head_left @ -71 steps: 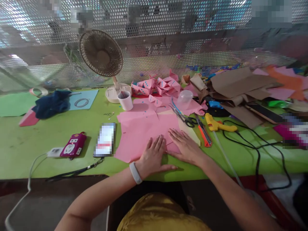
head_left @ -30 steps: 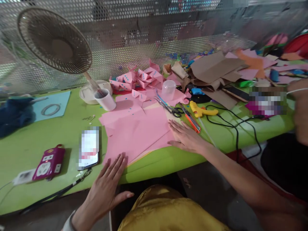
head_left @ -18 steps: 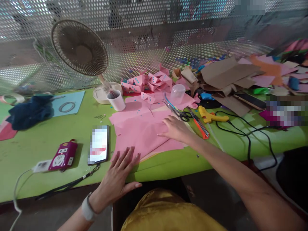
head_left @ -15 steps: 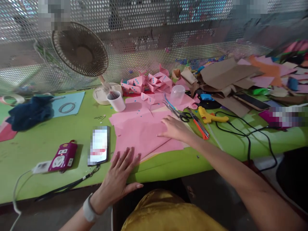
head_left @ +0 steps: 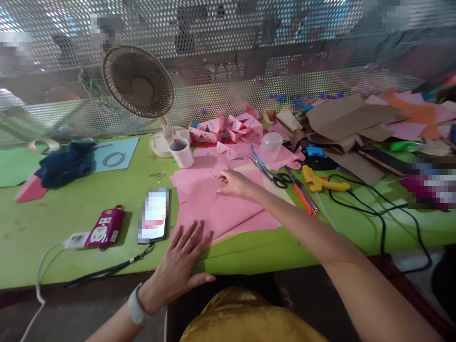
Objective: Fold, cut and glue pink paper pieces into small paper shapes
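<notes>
My left hand (head_left: 185, 260) lies flat with fingers spread, its fingertips on the near left corner of the pink paper sheets (head_left: 204, 209). Over the upper middle of the same sheets is my right hand (head_left: 233, 184), its fingers slightly curled and thumb apart, with nothing visible in it. Whether it touches the paper I cannot tell. Beyond it lie a small pink folded piece with blue dots (head_left: 228, 151) and a pair of scissors (head_left: 280, 179). Left of the paper rests a phone (head_left: 155, 216) with a lit screen.
Farther back stand a white cup (head_left: 181, 153), a fan (head_left: 140, 88) and a clear plastic cup (head_left: 271, 145). To the right are an orange cutter (head_left: 304, 197), a yellow glue gun (head_left: 322, 181) with black cable, and brown paper scraps (head_left: 351, 114). A purple power strip (head_left: 107, 228) sits left.
My right hand has moved left across the pink paper, and its fingers have curled in somewhat. My left hand stays on the paper's near corner. The view has shifted slightly left.
</notes>
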Tool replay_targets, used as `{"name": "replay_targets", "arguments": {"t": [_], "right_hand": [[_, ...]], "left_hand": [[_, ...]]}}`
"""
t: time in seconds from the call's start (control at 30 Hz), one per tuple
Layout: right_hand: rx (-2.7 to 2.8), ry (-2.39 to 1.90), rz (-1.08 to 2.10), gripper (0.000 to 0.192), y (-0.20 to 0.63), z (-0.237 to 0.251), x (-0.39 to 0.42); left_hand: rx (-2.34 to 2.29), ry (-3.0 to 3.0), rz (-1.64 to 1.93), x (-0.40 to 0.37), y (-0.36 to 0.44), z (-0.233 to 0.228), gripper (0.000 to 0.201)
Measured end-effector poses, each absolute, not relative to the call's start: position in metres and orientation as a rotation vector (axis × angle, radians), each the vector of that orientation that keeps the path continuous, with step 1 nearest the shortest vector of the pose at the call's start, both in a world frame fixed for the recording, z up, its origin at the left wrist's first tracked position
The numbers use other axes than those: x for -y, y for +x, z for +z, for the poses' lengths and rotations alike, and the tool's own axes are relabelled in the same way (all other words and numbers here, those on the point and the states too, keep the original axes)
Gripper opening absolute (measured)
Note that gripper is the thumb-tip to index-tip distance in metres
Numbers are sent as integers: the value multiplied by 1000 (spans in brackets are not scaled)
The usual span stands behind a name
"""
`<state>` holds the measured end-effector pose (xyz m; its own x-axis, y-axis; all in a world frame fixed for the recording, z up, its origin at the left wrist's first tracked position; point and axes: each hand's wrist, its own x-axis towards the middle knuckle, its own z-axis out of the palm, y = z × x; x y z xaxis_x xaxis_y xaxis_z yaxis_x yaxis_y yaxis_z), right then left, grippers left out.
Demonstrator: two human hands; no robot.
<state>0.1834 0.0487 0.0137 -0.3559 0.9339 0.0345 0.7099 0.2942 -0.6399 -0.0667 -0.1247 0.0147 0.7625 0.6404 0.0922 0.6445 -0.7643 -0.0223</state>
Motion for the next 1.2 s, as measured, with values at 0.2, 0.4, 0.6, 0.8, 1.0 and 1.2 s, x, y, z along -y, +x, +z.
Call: {"name": "replay_targets", "arguments": {"t": [0.2,0.4,0.6,0.8,1.0,1.2], "right_hand": [[2239,-1474,959,45,176,12,-60],[2244,-1218,1165,28,196,45,-48],[1817,-969,1131,28,235,111,-10],[1621,-931,703,22,265,120,16],[1564,-945,416,14,278,108,27],[1918,-748,456,8,303,88,49]], "left_hand": [[1080,-2906,-128,126,-67,12,94],[1207,-2800,-404,121,-71,22,101],[1603,-2563,-1280,92,-54,56,116],[1464,-2643,-1841,43,-34,66,109],[1226,-3006,-1664,27,-27,72,32],[627,-3058,-1176,39,-35,87,38]]}}
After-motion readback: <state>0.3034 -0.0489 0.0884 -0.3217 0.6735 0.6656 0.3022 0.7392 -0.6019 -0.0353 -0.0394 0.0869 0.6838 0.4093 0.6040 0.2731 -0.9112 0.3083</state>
